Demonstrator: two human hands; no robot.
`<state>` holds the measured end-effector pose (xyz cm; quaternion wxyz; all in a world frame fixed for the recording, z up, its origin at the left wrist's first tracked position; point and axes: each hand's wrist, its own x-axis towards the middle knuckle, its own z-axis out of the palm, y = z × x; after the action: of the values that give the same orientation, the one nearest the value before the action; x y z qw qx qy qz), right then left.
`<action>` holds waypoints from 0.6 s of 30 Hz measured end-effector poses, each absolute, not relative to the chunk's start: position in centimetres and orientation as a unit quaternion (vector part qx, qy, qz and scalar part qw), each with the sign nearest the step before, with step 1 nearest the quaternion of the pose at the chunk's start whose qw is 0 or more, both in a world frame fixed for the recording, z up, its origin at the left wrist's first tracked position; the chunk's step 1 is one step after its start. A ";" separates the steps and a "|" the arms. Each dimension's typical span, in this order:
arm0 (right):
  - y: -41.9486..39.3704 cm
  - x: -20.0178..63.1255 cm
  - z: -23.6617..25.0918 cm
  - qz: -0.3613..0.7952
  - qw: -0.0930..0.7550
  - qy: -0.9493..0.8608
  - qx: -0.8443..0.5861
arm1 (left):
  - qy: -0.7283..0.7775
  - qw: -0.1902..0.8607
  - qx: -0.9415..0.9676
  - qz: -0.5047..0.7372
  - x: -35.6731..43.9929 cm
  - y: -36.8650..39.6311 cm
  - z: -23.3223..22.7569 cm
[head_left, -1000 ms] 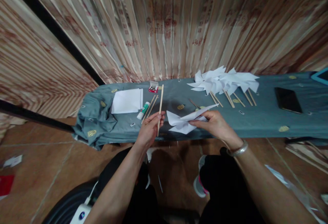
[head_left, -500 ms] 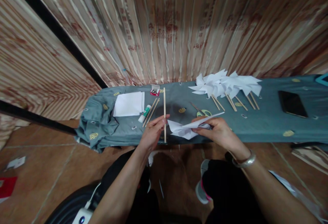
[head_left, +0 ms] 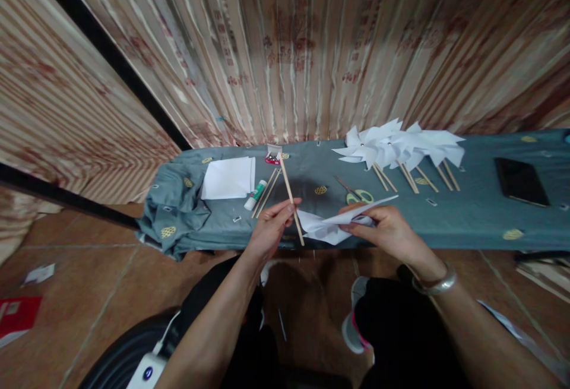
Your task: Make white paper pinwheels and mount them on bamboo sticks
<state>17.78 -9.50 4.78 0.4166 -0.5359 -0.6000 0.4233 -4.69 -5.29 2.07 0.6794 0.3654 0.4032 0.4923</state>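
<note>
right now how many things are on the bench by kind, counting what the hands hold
finished paper pinwheels: about 4, overlapping, hard to separate
loose wooden sticks: 2
stick in left hand: 1
folded paper in right hand: 1
white paper stack: 1
glue stick: 1
scissors: 1
small red box: 1
black phone: 1
total: about 13

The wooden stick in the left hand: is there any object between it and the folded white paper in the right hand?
Nothing visible. The wooden stick, held in the left hand, has only bare grey cloth between it and the folded paper in the right hand. The scissors lie farther back.
</note>
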 end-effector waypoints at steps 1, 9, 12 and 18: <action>-9.5 17.8 4.8 0.423 0.416 -0.601 -0.536 | 0.403 0.680 0.366 0.491 -4.7 -5.3 2.1; -9.6 17.8 5.0 0.419 0.406 -0.606 -0.540 | 0.396 0.686 0.375 0.482 -4.8 -5.5 2.1; -9.7 17.8 5.1 0.420 0.401 -0.603 -0.548 | 0.391 0.689 0.373 0.483 -4.8 -5.4 2.2; -9.8 18.4 5.4 0.414 0.402 -0.582 -0.573 | 0.389 0.660 0.333 0.550 -5.9 -4.3 2.4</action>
<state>18.38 -9.85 5.42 0.4021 -0.5727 -0.5822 0.4140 -5.90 -4.34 2.43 0.6599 0.3333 0.3889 0.5497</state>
